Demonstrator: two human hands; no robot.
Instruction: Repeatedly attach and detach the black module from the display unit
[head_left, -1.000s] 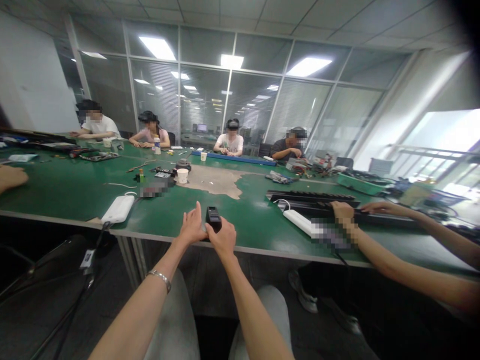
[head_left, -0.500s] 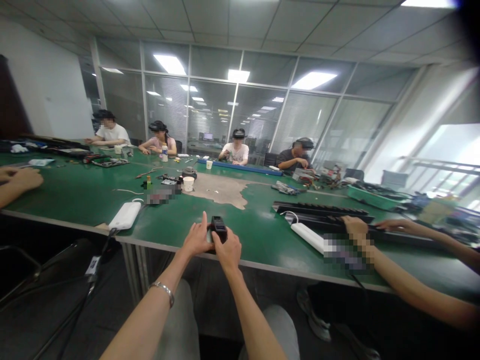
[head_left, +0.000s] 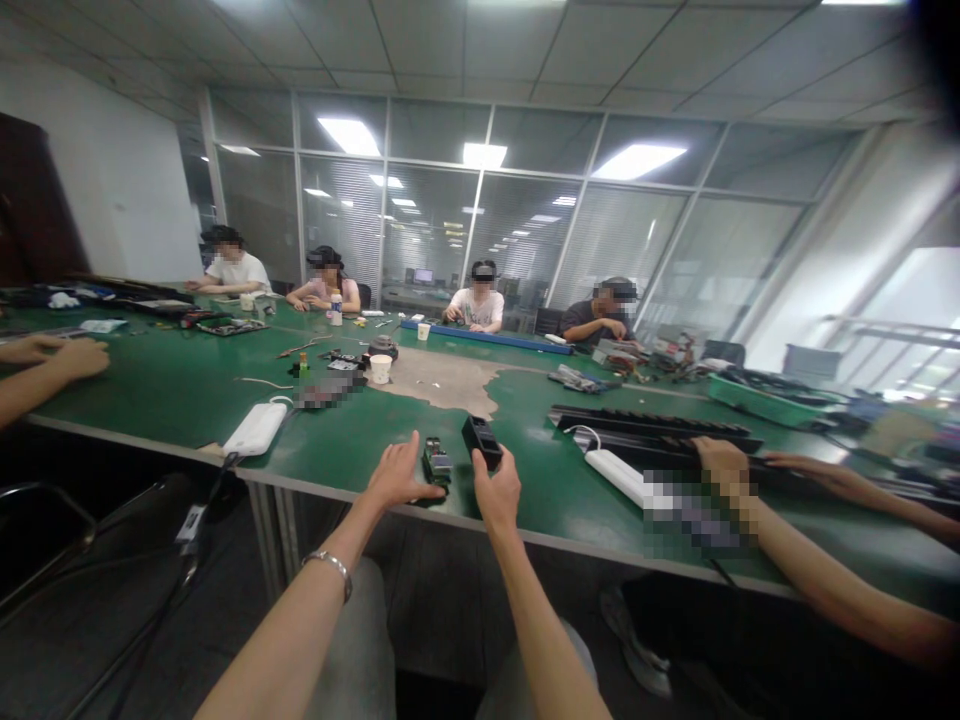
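Note:
My right hand [head_left: 496,492] is closed round a small black casing [head_left: 481,440] and holds it just above the green table [head_left: 150,385]. My left hand [head_left: 397,473] rests on the table beside a small dark part with a green board [head_left: 436,462]; its thumb touches that part and its fingers are stretched out. The two pieces lie a few centimetres apart near the table's front edge.
A white power bank [head_left: 256,429] with a cable lies to the left. A white power strip [head_left: 615,472] and a long black unit [head_left: 652,425] lie to the right, under a neighbour's hands [head_left: 721,462]. Several people sit around the far side, and a paper cup [head_left: 381,368] stands mid-table.
The black casing has come off the part. My right hand carried it to the right while my left hand stayed on the part with the green board. The camera tilted up slightly.

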